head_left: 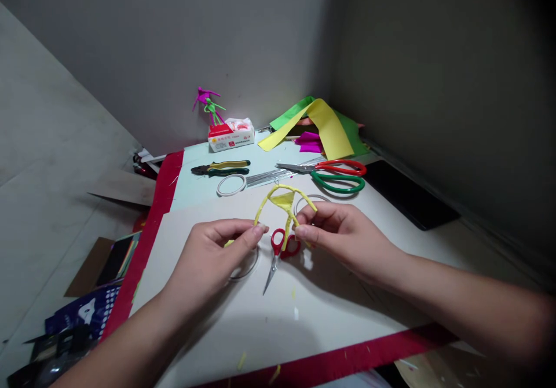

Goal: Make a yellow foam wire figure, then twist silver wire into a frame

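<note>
A yellow paper-wrapped wire figure [282,202] hangs between my hands, forming an arch with a small yellow triangle at its top. My left hand [219,252] pinches its left-hand strand between thumb and fingers. My right hand [336,231] grips the right-hand strand near the triangle. Below the figure lie small red-handled scissors [282,244], their blades open and pointing toward me. A thin wire ring [247,265] lies partly hidden under my left hand.
Beyond my hands lie pliers [219,168], a wire bundle [269,176], a white tape roll [231,185] and large red and green scissors [336,175]. Coloured paper [317,127], a tissue packet [231,134] and pink and green wire figures [208,104] stand against the wall.
</note>
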The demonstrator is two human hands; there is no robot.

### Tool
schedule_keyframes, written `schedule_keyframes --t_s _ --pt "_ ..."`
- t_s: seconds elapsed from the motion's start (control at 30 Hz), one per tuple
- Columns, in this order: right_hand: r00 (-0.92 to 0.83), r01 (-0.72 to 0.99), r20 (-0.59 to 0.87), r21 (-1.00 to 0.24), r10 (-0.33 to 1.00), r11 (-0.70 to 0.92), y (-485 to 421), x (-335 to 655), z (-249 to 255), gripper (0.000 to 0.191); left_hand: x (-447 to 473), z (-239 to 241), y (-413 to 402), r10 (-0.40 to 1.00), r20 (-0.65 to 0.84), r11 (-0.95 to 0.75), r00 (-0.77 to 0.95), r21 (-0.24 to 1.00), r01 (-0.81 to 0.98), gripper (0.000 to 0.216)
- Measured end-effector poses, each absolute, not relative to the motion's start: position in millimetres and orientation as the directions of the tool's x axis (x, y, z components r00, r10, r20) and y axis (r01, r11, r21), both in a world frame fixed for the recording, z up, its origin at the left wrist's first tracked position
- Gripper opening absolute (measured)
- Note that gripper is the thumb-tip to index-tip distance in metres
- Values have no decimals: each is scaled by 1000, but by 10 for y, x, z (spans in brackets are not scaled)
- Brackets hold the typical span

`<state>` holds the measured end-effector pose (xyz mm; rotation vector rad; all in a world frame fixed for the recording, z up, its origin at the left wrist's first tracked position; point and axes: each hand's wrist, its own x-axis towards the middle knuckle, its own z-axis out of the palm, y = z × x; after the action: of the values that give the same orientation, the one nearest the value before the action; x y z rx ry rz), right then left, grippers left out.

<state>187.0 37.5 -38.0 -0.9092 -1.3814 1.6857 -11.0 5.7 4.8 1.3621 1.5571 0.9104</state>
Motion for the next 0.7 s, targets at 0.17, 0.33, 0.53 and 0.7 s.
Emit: schedule_keyframes --t_s 0.17,0.33,0.53,0.7 --pt "-464 -128 -81 -979 882 -157 365 1861 -388 20 -144 40 64 995 -79 99 -65 907 409 14" --pt "-530 -110 -129 -970 838 -219 379 1843 -408 20 -199 40 38 1000 12 -6 -9 871 491 11" --pt "-613 -125 -148 -952 776 -280 383 1837 -412 18 -273 79 0 996 64 -88 68 884 459 14" --pt "-512 -247 -93 -936 854 -251 407 1863 -417 17 -336 26 45 989 -68 41 133 980 196 18"
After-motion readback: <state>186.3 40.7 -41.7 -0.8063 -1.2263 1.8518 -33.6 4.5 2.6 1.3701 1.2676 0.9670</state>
